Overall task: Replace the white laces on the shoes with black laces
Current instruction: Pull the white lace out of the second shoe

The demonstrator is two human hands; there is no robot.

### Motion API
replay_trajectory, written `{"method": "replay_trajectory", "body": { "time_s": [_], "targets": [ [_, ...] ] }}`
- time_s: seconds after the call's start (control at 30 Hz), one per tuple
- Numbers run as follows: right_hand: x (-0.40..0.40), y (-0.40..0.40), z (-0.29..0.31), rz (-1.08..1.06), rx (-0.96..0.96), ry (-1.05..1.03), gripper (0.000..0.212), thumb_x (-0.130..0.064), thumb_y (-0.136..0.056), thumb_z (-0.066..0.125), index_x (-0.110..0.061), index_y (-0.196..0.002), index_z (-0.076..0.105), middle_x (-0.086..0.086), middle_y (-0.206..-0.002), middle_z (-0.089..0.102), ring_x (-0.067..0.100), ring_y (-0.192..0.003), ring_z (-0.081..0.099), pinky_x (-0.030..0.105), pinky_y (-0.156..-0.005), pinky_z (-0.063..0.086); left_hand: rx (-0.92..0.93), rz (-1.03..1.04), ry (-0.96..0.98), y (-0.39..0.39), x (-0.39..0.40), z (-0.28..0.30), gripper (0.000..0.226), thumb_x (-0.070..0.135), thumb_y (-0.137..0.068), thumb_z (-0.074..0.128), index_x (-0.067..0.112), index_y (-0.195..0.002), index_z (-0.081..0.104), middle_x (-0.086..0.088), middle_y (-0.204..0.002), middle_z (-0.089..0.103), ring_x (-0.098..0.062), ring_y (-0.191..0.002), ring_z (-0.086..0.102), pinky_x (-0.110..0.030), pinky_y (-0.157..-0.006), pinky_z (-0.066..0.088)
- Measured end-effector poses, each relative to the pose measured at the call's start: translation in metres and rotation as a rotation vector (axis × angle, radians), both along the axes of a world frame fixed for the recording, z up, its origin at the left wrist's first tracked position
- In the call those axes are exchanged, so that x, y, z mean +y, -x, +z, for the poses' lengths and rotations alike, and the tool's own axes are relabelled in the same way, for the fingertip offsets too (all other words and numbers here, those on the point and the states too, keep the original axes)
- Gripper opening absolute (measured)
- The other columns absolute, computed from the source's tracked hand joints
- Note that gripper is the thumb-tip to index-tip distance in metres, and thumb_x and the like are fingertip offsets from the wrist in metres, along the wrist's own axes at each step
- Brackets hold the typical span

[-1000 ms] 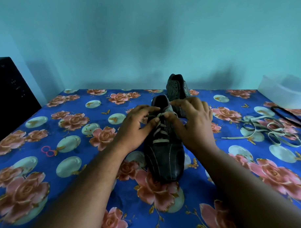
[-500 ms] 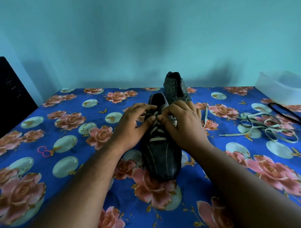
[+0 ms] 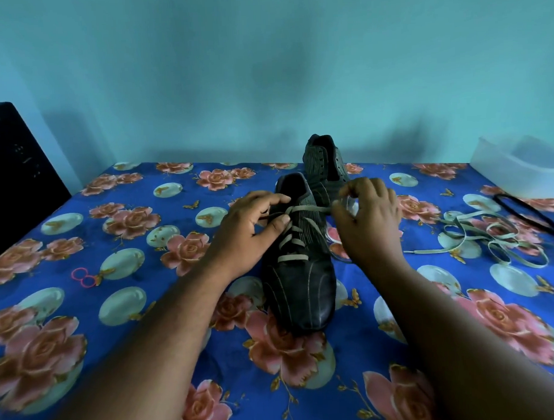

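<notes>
Near shoe point(image 3: 298, 272) sits mid-bench, white lace point(image 3: 297, 240) part undone. Left hand point(image 3: 248, 232) pinches the shoe's top edge w/ curled fingers; right hand point(image 3: 368, 216) pinches lace end. Steady shoe, pull one crossing at a time, no yanking.

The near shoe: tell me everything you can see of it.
The near shoe is a dark, leather-looking lace-up with pale stitched lines on its glossy toe and a ribbed tongue. It stands upright on the floral cloth, toe toward the camera, just in front of the second shoe. A white lace still crosses its eyelets. The left hand steadies its top, and the right hand holds the lace end in a pinching grip out to the side.
</notes>
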State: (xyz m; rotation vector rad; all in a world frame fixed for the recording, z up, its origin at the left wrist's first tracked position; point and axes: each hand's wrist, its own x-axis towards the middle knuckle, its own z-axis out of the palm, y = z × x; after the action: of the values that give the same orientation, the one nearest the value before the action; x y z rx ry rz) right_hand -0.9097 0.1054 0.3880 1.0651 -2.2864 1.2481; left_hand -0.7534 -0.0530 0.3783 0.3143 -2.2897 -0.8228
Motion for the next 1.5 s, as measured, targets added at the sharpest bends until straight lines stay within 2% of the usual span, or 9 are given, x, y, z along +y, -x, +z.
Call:
{"method": "replay_trajectory", "body": {
  "time_s": [0.07,0.17,0.4,0.63,0.9,1.0,1.13,1.37,1.5],
  "targets": [
    [-0.003,-0.01,-0.002,0.093,0.129,-0.072,0.029,-0.049,-0.091,0.056,-0.027,-0.109,0.062,-0.002,-0.113,0.054,0.021,-0.107,0.045,0.038,-0.09,0.032,0.015,-0.013,-0.003,0.0,0.001,0.001,0.032,0.03,-0.097,0.066,0.024,-0.129,0.066,0.01,-0.124,0.061,-0.003,-0.12,0.054,-0.009,-0.097,0.039],
    [-0.009,-0.019,-0.004,0.162,0.218,-0.111,0.03,-0.055,-0.095,0.055,-0.028,-0.103,0.066,-0.003,-0.109,0.055,0.021,-0.105,0.044,0.039,-0.088,0.032,0.021,-0.025,-0.009,0.0,0.002,0.002,0.034,0.028,-0.097,0.066,0.021,-0.13,0.066,0.01,-0.124,0.061,0.001,-0.12,0.054,-0.007,-0.098,0.039],
    [-0.01,-0.012,-0.006,0.246,0.19,-0.134,0.037,-0.052,-0.101,0.038,-0.02,-0.095,0.057,-0.007,-0.102,0.051,0.018,-0.099,0.041,0.045,-0.087,0.038,0.025,-0.026,0.004,0.0,0.003,0.002,0.033,0.026,-0.097,0.067,0.022,-0.13,0.066,0.014,-0.121,0.06,0.006,-0.119,0.052,-0.004,-0.096,0.037],
    [-0.003,0.013,-0.001,0.076,0.136,0.074,0.042,-0.051,-0.102,0.036,-0.015,-0.091,0.057,0.003,-0.098,0.056,0.029,-0.093,0.048,0.048,-0.083,0.04,0.008,-0.011,0.009,0.0,0.002,0.001,0.033,0.031,-0.098,0.066,0.024,-0.13,0.065,0.013,-0.123,0.059,0.005,-0.117,0.051,-0.002,-0.093,0.033],
    [-0.003,-0.011,0.0,0.17,0.185,-0.054,0.051,-0.068,-0.095,0.039,-0.023,-0.107,0.058,-0.003,-0.11,0.057,0.021,-0.105,0.046,0.04,-0.089,0.034,0.01,-0.004,0.003,0.001,0.003,0.002,0.032,0.03,-0.098,0.066,0.025,-0.129,0.066,0.011,-0.123,0.06,0.0,-0.12,0.052,-0.009,-0.098,0.037],
    [-0.007,-0.018,-0.002,0.208,0.225,-0.113,0.058,-0.076,-0.091,0.037,-0.025,-0.1,0.064,-0.004,-0.11,0.057,0.023,-0.109,0.046,0.04,-0.09,0.033,0.009,-0.013,0.011,0.001,0.003,0.002,0.032,0.027,-0.098,0.067,0.023,-0.129,0.066,0.011,-0.123,0.06,0.003,-0.119,0.052,-0.007,-0.096,0.036],
    [-0.01,-0.016,-0.003,0.244,0.229,-0.06,0.038,-0.056,-0.098,0.05,-0.022,-0.089,0.064,-0.004,-0.102,0.056,0.024,-0.105,0.046,0.042,-0.086,0.039,0.025,-0.023,0.002,0.0,0.003,0.003,0.031,0.025,-0.098,0.067,0.021,-0.128,0.066,0.01,-0.122,0.061,0.004,-0.119,0.052,-0.006,-0.097,0.036],
    [-0.009,-0.009,0.002,0.391,0.031,0.036,0.031,-0.047,-0.104,0.037,-0.035,-0.075,0.038,-0.017,-0.077,0.042,0.018,-0.082,0.042,0.028,-0.073,0.029,0.014,-0.031,-0.038,0.0,0.006,0.004,0.029,0.025,-0.098,0.065,0.023,-0.127,0.063,0.016,-0.12,0.057,0.006,-0.116,0.051,-0.002,-0.091,0.034],
    [-0.006,-0.005,0.007,0.385,-0.071,0.119,0.037,-0.039,-0.106,0.038,-0.024,-0.073,0.04,-0.011,-0.071,0.041,0.018,-0.071,0.041,0.034,-0.068,0.03,0.011,-0.024,-0.052,-0.001,0.006,0.003,0.028,0.027,-0.098,0.065,0.024,-0.126,0.063,0.019,-0.119,0.056,0.004,-0.115,0.052,-0.005,-0.092,0.036]
  ]
}}
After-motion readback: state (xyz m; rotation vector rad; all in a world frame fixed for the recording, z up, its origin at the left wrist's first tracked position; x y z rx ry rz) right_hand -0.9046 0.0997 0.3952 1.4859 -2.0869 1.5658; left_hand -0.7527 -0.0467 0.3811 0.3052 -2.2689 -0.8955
